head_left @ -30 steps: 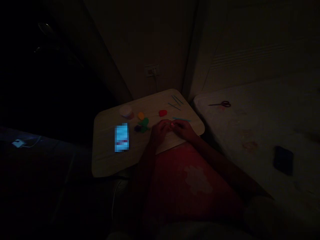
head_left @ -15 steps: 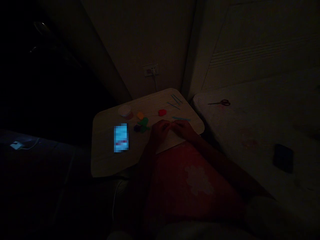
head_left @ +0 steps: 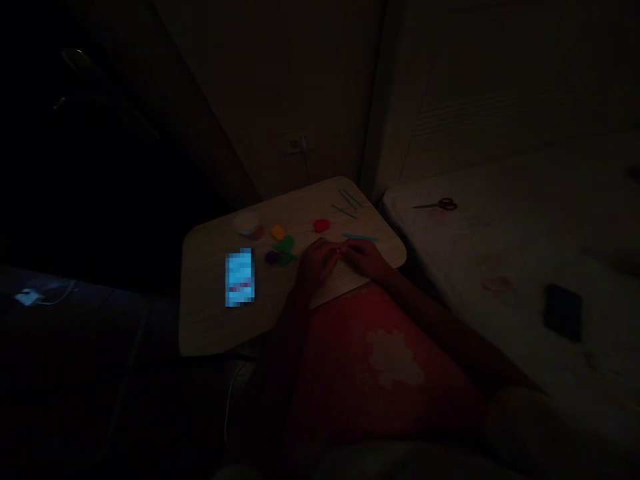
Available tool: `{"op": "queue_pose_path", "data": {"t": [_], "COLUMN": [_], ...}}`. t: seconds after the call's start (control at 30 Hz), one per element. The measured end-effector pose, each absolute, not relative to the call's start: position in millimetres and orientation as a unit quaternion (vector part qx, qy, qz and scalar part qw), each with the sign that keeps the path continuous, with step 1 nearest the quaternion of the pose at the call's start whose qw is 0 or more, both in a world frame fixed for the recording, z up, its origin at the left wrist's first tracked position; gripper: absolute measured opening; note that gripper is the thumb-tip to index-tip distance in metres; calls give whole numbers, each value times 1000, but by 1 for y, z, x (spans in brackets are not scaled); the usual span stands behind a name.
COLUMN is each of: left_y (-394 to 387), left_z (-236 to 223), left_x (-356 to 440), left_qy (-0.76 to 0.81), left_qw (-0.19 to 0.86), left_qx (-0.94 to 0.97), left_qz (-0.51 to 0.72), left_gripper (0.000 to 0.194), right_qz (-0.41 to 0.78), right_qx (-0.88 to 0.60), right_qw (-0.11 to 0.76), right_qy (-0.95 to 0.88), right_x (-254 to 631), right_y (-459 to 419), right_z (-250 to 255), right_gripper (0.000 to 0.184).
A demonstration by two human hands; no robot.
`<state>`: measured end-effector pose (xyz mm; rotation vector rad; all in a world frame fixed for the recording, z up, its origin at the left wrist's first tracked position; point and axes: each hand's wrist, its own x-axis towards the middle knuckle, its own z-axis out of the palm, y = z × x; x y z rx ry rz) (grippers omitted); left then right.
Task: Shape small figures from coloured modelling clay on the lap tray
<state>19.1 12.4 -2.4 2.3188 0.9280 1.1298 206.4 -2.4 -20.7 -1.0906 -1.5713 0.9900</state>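
Observation:
Over the near edge of a small light wood table point(head_left: 210, 327), my left hand point(head_left: 318, 261) and my right hand point(head_left: 365, 257) meet at the fingertips. Both are closed in a pinch on a small red piece of modelling clay point(head_left: 341, 250), mostly hidden by the fingers. Just beyond them lies a larger red lump of clay point(head_left: 321, 225). Left of my left hand are green clay point(head_left: 285, 249), a dark purple lump point(head_left: 273, 257) and an orange lump point(head_left: 278, 232). A flat blue strip point(head_left: 360, 237) lies behind my right hand.
A lit phone point(head_left: 240, 277) and a tub point(head_left: 247, 224) stand on the table's left side. Several thin sticks point(head_left: 347, 203) lie at its far right corner. Scissors point(head_left: 440, 205) and a dark flat object point(head_left: 563, 312) rest on the pale surface to the right. The room is very dark.
The view has shifted slightly, so the scene sits a little further left. A bit of red now shows between my fingertips; both hands stay together in the same place.

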Motion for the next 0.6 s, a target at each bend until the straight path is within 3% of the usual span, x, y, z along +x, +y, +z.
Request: {"op": "queue_pose_path", "data": {"t": [0.6], "left_y": [10], "left_z": [-1], "left_x": [23], "left_qy": [383], "left_qw": [174], "left_qx": [826], "left_qz": [375], "left_gripper": [16], "right_qz": [400], "right_qx": [-476], "right_qw": [509], "right_qy": [-595], "right_x": [201], "right_y": [-3], "right_z": [-24], "right_gripper": [31]}}
